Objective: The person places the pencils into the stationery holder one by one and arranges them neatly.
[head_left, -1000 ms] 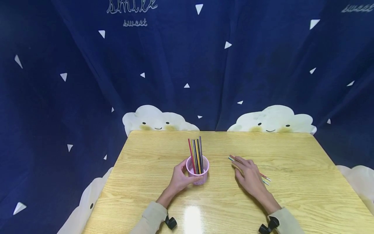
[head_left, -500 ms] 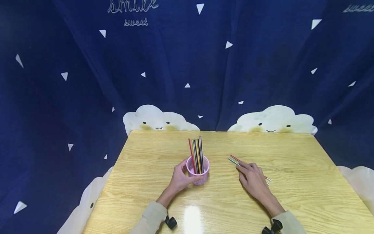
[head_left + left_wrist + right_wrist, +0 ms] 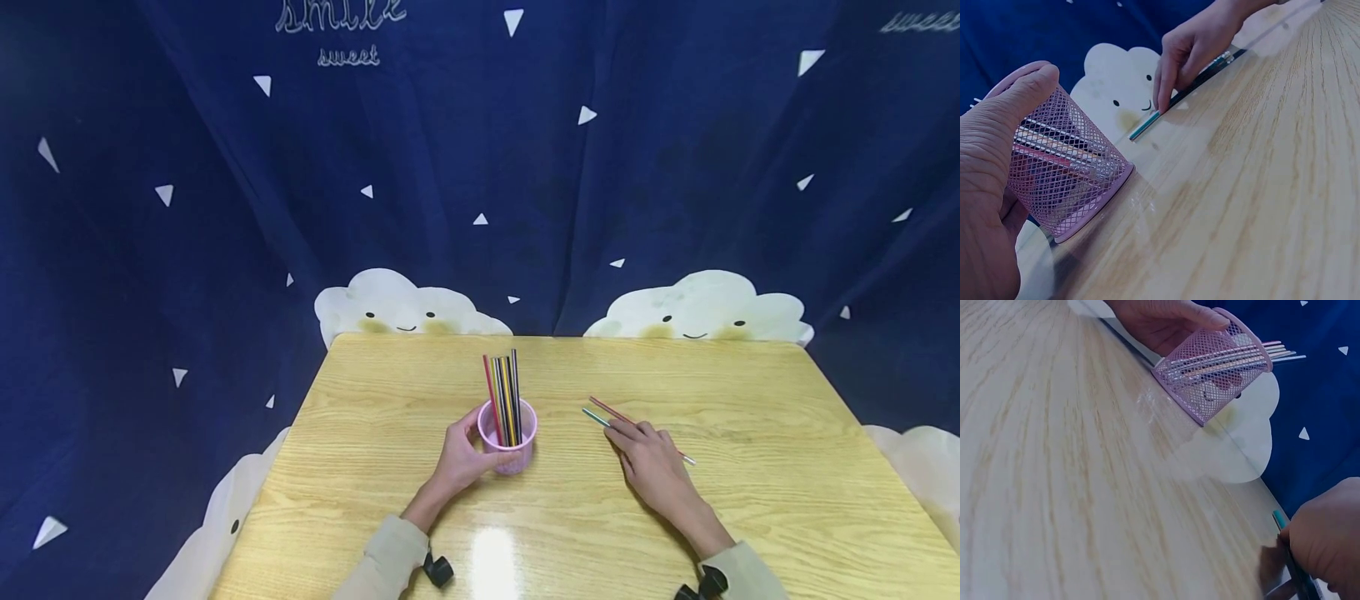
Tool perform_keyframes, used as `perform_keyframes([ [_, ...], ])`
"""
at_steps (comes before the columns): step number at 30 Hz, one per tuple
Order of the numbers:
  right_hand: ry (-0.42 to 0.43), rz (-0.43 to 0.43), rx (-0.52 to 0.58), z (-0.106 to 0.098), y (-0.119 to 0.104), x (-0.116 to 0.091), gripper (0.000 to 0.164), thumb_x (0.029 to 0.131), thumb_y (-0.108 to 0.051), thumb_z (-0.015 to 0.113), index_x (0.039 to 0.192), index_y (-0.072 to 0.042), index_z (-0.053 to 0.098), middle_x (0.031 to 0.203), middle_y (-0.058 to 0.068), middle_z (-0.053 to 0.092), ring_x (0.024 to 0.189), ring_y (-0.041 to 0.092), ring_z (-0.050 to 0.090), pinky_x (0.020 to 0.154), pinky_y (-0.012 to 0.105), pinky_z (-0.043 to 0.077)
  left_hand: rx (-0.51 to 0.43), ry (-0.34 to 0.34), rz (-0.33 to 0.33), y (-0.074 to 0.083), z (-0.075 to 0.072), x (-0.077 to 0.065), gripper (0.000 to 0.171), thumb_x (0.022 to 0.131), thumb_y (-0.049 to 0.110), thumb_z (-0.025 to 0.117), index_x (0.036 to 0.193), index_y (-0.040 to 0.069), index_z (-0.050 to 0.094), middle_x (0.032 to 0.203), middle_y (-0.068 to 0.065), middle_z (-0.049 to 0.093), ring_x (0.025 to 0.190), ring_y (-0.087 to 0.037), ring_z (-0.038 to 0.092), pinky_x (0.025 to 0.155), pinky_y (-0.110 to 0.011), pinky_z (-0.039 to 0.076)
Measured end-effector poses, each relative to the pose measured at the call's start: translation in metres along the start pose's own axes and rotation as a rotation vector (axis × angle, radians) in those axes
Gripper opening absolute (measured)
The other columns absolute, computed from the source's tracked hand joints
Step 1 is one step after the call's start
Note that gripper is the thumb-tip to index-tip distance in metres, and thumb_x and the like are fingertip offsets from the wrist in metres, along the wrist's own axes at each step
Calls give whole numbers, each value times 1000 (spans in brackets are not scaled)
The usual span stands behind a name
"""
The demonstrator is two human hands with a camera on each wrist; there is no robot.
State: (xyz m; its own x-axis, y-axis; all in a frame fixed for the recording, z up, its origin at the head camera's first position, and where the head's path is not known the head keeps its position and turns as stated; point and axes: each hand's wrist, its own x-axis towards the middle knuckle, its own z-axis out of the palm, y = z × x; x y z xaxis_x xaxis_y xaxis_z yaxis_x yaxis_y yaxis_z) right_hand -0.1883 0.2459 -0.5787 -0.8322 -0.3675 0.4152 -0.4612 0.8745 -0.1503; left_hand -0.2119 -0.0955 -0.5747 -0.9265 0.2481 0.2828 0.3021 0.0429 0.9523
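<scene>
My left hand [image 3: 461,460] grips a pink mesh pencil cup [image 3: 1079,187], thumb over the near side at the rim. Several pencils [image 3: 504,396] stand in the cup, leaning a little; red, yellow and black ones show. To the right, my right hand [image 3: 654,468] pinches a teal pencil [image 3: 596,417] low over the table; one end sticks out past the fingertips, the rest lies under the hand. A red pencil [image 3: 610,408] lies on the table just beyond it, partly hidden by the fingers.
The cup and hands are on a light wooden table [image 3: 390,375]. A dark blue curtain [image 3: 465,150] with white triangles and smiling clouds hangs behind the far edge. Light glares off the tabletop near the front middle.
My right hand has drawn back from over both pencils and now pinches the teal one, whose tip has shifted slightly left. The left hand and cup have stayed put.
</scene>
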Motion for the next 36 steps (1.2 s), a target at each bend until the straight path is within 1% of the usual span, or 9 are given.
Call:
perform_keyframes([
  [5, 17, -39, -43, -3, -3, -1, 37, 90, 2, 72, 125, -6, 75, 131, 13, 72, 100, 33, 65, 68, 44, 49, 0, -1, 0, -1, 0, -1, 88, 68, 5, 97, 147, 4, 57, 137, -11, 68, 124, -29, 65, 112, -42, 51],
  [7, 16, -48, -40, -3, -4, -1, 36, 90, 4, 71, 125, -5, 76, 129, 14, 72, 92, 32, 63, 67, 42, 48, -1, 1, 4, -1, 0, -1, 88, 69, 5, 97, 147, 4, 57, 137, -11, 68, 124, -30, 65, 111, -42, 51],
  [11, -23, -62, -23, -4, -6, 1, 36, 91, 7, 67, 124, -3, 75, 126, 18, 73, 78, 30, 57, 66, 36, 46, -1, 3, 16, -1, 1, -2, 86, 69, 5, 96, 146, 4, 57, 136, -12, 69, 123, -31, 65, 111, -44, 52],
  [14, -39, -82, -28, -4, -8, 2, 35, 90, 8, 66, 122, -2, 76, 124, 20, 73, 74, 30, 57, 66, 35, 44, -3, -1, 14, 0, 1, -3, 86, 69, 6, 97, 146, 3, 58, 136, -12, 69, 123, -32, 66, 111, -44, 52],
  [19, -24, -108, -42, -7, -8, 5, 35, 88, 10, 69, 120, -2, 76, 123, 20, 73, 70, 29, 52, 63, 34, 42, -6, -1, 9, 0, 0, -1, 87, 69, 6, 97, 146, 3, 57, 137, -12, 68, 124, -30, 65, 112, -39, 51],
  [25, -30, -115, -26, -7, -6, 4, 36, 89, 10, 69, 123, -1, 75, 125, 19, 72, 72, 27, 49, 63, 31, 40, -5, 1, 5, -1, 0, 0, 88, 68, 5, 97, 147, 3, 56, 138, -11, 68, 124, -29, 65, 112, -37, 51],
  [31, -4, -125, 4, -5, -1, 1, 42, 83, 6, 71, 124, -2, 75, 126, 15, 73, 79, 28, 53, 65, 34, 42, -13, 2, 8, -3, 0, -1, 88, 69, 5, 97, 147, 4, 57, 138, -12, 67, 125, -29, 64, 113, -37, 50],
  [34, 7, -145, 21, -5, -1, 2, 40, 84, 6, 71, 123, -3, 75, 126, 14, 73, 82, 30, 58, 67, 37, 46, -7, 4, 14, -2, 0, -1, 87, 69, 5, 97, 147, 4, 57, 138, -12, 68, 125, -30, 65, 112, -37, 51],
  [36, 10, -163, 30, -4, 0, 3, 39, 84, 7, 71, 121, -3, 76, 124, 14, 74, 87, 31, 64, 70, 40, 49, -4, 4, 9, -2, 0, 0, 88, 68, 5, 97, 147, 4, 57, 137, -11, 68, 125, -29, 65, 112, -37, 51],
])
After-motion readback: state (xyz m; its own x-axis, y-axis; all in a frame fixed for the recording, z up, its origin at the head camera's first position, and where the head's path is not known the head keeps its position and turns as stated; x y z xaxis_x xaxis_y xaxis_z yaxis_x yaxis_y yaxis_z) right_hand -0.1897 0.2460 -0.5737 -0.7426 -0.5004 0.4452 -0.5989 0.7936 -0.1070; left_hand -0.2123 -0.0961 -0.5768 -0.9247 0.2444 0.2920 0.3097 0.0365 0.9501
